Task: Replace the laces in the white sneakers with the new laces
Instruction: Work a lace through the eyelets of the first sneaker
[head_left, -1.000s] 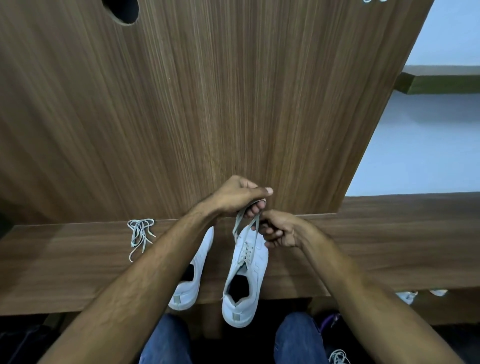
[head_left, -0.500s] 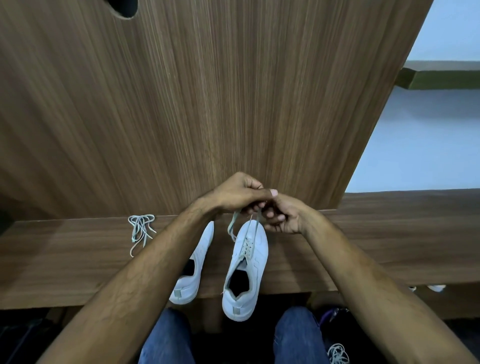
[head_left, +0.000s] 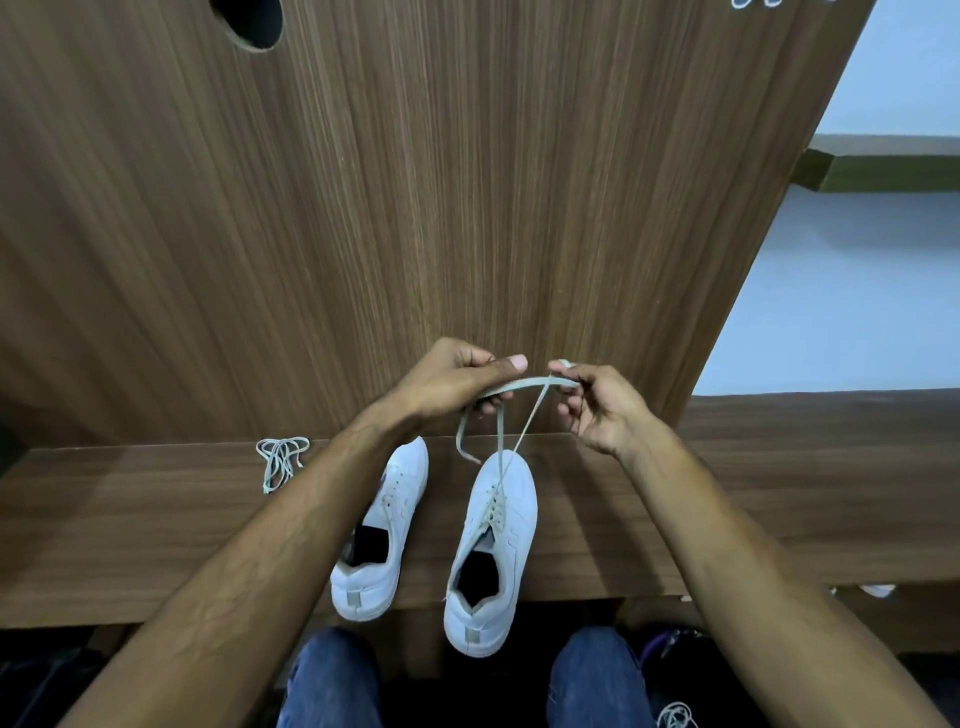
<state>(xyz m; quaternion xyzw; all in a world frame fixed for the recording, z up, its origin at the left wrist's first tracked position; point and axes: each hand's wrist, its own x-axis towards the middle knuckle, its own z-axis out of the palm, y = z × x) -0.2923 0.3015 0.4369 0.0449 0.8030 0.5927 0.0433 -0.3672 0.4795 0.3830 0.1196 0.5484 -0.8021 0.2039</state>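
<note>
Two white sneakers stand side by side on a low wooden ledge (head_left: 779, 509), toes pointing away from me. The right sneaker (head_left: 498, 551) has a pale lace (head_left: 498, 457) threaded through its eyelets. Both lace ends rise from it to my hands, held above the toe. My left hand (head_left: 447, 382) pinches one end and my right hand (head_left: 602, 405) pinches the other, with a stretch of lace pulled taut between them. The left sneaker (head_left: 384, 530) lies partly under my left forearm. I cannot tell whether it has a lace.
A loose bundle of laces (head_left: 280, 460) lies on the ledge left of the sneakers. A tall wooden panel (head_left: 415, 208) rises right behind the ledge, with a round hole (head_left: 249, 23) at top left. More lace (head_left: 675, 717) lies on the floor by my right knee.
My hands, close together over the sneaker's toe before, have moved apart. The lace is now stretched between them.
</note>
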